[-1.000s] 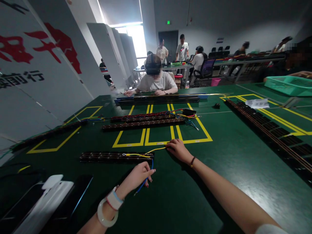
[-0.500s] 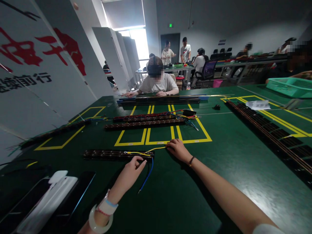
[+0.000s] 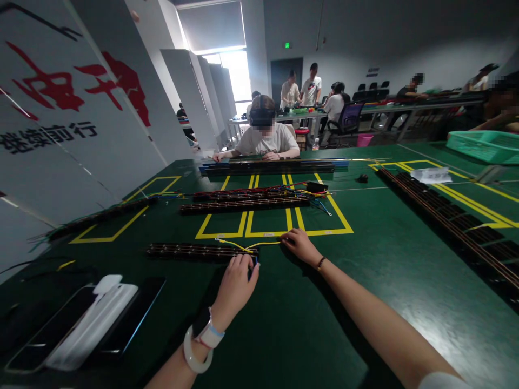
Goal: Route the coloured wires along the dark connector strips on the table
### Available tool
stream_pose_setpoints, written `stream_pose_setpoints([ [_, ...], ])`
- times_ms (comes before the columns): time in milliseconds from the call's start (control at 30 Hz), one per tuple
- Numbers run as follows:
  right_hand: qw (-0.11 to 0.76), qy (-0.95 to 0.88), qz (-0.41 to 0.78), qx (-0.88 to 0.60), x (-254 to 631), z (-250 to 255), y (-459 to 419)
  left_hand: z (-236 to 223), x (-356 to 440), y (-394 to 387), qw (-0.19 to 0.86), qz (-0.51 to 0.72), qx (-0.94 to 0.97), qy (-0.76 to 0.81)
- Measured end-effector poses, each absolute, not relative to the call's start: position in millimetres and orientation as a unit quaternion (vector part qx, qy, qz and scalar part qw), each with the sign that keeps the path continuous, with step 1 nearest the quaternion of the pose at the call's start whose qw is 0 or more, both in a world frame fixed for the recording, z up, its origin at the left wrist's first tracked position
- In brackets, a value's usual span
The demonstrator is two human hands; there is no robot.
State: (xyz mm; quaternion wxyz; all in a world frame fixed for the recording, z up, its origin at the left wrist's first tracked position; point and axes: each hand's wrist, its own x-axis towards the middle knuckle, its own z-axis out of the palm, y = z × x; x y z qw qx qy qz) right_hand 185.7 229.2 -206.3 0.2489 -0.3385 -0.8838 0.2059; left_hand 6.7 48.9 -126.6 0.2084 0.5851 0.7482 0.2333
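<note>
Seen clock-face from between the hands, 12 pointing away. Largest: green table [image 3: 284, 335]. Long black strips [image 3: 438, 221] laid at 2 to 3 o'clock; wired strip group [image 3: 247, 203] at 12 to 11, inside yellow marking. Near strip bundle [image 3: 190, 251] at 9 to 10, lying flat, right end by the left hand. Dark phone [image 3: 135, 319] at 8.

Left hand [image 3: 237, 281]: fingers bent narrow over the bundle's end, blue wire [image 3: 255, 260] beside thumb; whether anything is pinched can't be told. Right hand [image 3: 300, 247]: fingertips narrow, closed on the outer end of the straight yellow wire [image 3: 265, 243]. Smallest: ring terminal [image 3: 218, 239] at 10, on the second yellow wire [image 3: 233, 245].

Handling, as judged: bundle best steadied by the left hand at its end; straight wire best held lightly, without tugging at its root; the yellow leads best kept uncrossed, blue kept out from under the palm.
</note>
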Motion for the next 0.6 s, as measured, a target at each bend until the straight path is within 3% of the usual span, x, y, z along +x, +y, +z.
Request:
stream_pose_setpoints([
  [200,0.246,-0.886,0.212,-0.331,186.7,-204.0,228.9,-159.2,-27.9,52.6,0.005,0.219,0.551,0.805],
  [333,0.248,-0.885,0.216,-0.330,187.8,-204.8,228.9,-170.2,-37.2,70.1,0.103,0.202,0.552,0.802],
  [500,0.246,-0.882,0.232,-0.328,188.0,-206.5,230.8,-150.7,-14.5,78.9,0.079,0.214,0.659,0.717],
  [600,0.242,-0.878,0.250,-0.330,188.8,-204.6,232.5,-137.7,-1.3,73.4,0.119,0.163,0.746,0.635],
])
